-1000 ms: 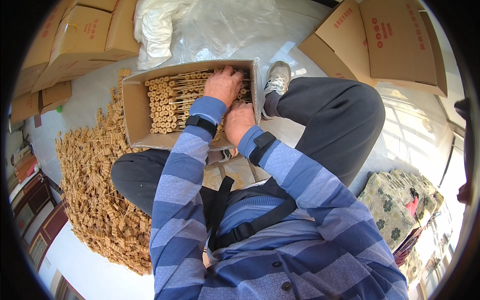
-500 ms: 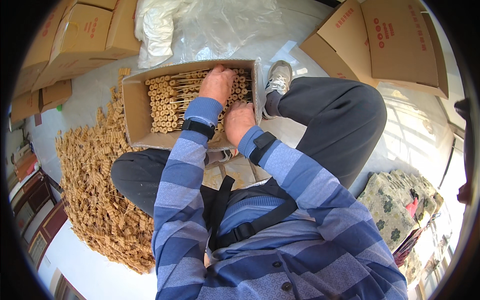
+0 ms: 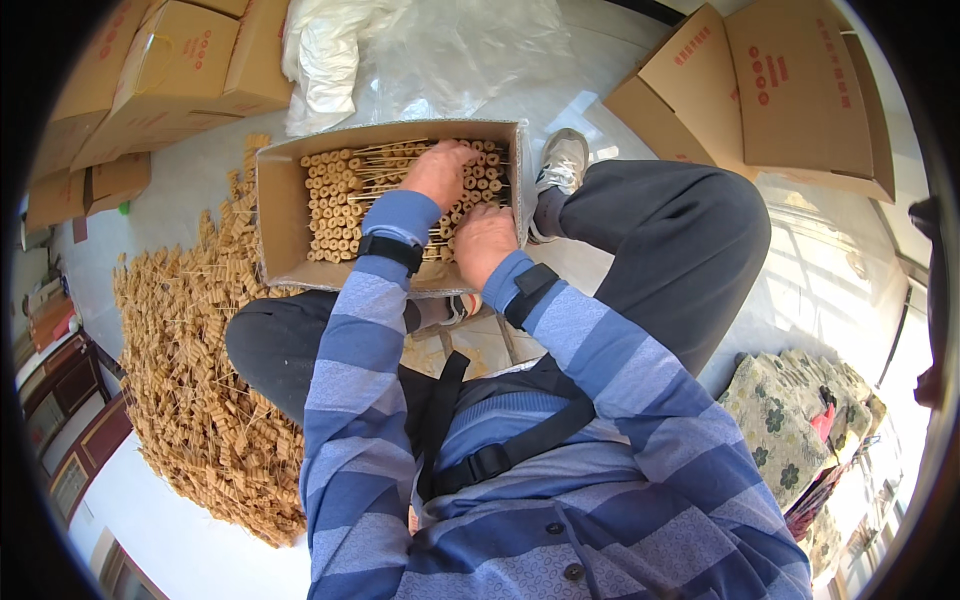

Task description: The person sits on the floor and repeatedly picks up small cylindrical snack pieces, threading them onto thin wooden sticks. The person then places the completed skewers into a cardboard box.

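An open cardboard box (image 3: 283, 215) stands between my legs. Packed inside are rows of tan ring-shaped rolls on thin sticks (image 3: 332, 210), their round ends facing up at the left and right, with bare sticks lying across the middle. My left hand (image 3: 440, 172) reaches into the far middle of the box, its fingers bent together and pointing right among the rolls. Closer to me, my right hand (image 3: 487, 242) is curled at the near right corner, against the rolls by the box wall. The fingertips of both hands, and whatever they pinch, are hidden.
A large heap of skewered rolls (image 3: 210, 380) spreads over the floor at my left. Cardboard boxes (image 3: 175, 65) are stacked far left, and another open box (image 3: 800, 90) stands far right. Clear plastic sheeting (image 3: 450, 60) lies beyond my box. Patterned cloth (image 3: 790, 420) is at the right.
The box and the surroundings sit slightly further right in the picture. Both hands stay inside the box; my left hand has lowered a little toward me.
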Motion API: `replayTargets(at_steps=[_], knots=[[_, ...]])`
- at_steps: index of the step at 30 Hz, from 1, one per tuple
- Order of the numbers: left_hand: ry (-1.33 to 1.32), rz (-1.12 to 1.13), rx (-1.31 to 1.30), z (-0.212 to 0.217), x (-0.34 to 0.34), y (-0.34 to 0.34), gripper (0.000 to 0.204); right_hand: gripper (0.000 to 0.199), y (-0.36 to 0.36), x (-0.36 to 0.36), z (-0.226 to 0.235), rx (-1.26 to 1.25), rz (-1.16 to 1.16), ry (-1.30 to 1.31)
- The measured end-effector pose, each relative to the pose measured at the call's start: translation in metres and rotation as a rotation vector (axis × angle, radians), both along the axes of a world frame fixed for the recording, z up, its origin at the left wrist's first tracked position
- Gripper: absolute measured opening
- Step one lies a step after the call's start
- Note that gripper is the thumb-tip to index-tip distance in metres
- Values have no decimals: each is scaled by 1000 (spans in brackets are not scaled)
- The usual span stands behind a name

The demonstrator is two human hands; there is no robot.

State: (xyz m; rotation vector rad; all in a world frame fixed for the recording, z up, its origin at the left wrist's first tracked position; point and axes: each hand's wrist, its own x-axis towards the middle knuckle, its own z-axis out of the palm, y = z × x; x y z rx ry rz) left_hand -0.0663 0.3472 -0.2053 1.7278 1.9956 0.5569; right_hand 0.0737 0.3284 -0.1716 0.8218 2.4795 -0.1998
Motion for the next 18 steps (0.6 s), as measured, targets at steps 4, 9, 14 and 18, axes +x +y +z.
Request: replayTargets(at_steps=[4,9,14,18], knots=[[-156,340,132,51,-50,-35,22,30,4,3,-2,10,-65,117],[-254,503,102,145,-74,-153,25,47,23,-8,-8,95,-24,255],[-141,838,33,210,-55,-294,26,54,28,-16,-13,53,113,86],[-402,1167,89,206,-29,-398,32,57,26,-18,-11,60,95,-17]])
